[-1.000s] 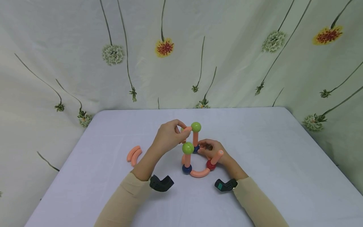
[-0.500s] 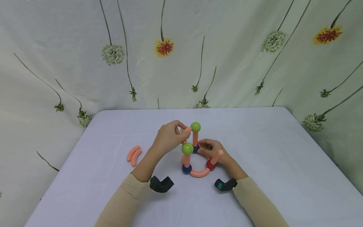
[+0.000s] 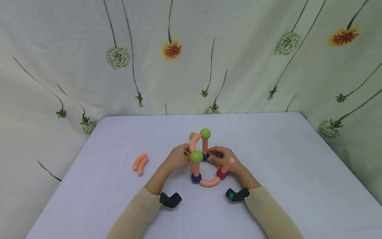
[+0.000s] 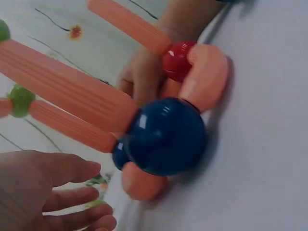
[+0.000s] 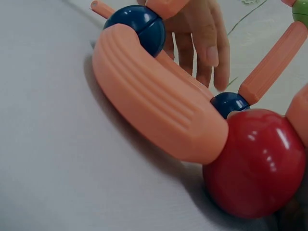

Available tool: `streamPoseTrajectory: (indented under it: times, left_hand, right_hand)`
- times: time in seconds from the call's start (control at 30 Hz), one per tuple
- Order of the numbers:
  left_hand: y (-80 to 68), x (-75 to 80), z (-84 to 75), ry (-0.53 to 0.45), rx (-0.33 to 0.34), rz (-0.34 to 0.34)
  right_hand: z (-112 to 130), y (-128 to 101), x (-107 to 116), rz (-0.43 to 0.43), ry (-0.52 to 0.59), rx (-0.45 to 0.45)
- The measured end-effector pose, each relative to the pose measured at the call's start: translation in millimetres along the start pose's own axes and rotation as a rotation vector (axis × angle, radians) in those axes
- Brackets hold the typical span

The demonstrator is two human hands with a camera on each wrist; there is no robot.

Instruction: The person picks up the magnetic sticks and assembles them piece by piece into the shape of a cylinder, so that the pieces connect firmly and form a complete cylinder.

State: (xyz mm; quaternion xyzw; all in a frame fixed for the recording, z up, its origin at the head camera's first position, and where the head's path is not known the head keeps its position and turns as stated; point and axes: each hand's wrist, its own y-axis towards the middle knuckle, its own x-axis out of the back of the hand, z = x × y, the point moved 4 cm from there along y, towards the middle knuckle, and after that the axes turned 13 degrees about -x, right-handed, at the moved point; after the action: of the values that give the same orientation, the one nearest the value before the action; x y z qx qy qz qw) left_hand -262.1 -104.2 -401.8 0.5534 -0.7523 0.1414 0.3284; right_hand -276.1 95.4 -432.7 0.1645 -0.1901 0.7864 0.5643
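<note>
structure (image 3: 203, 159) of rods and balls stands between both hands: left hand (image 3: 176, 159) fingers loose beside it, right hand (image 3: 228, 161) grip unclear.

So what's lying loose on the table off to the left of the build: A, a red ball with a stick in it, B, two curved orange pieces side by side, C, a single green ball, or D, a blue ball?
B: two curved orange pieces lie side by side on the table, left of the left hand.

Glossy smooth plastic balls (image 5: 255, 159), ribbed matt plastic rods (image 5: 154, 96), matt cloth-covered table (image 3: 268, 139).
</note>
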Motion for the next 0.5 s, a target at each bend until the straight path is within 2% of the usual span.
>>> streamPoseTrajectory:
  times: [0.17,0.27,0.37,0.5]
  left_hand:
    - [7.5,-22.0,17.9,-0.094,-0.213,0.073]
    - [10.6,-30.9,24.3,-0.121,-0.294,0.096]
    - [10.1,-34.3,27.1,-0.123,-0.310,0.092]
    - [5.3,-33.9,25.4,-0.093,-0.304,0.062]
  right_hand:
    - [-0.9,1.1,-0.5,-0.015,-0.009,-0.002]
    - [-1.2,1.5,-0.6,-0.029,-0.011,0.022]
    - [-1.2,1.2,-0.6,-0.030,-0.009,0.039]
    - [-1.4,0.4,0.2,-0.026,0.014,0.018]
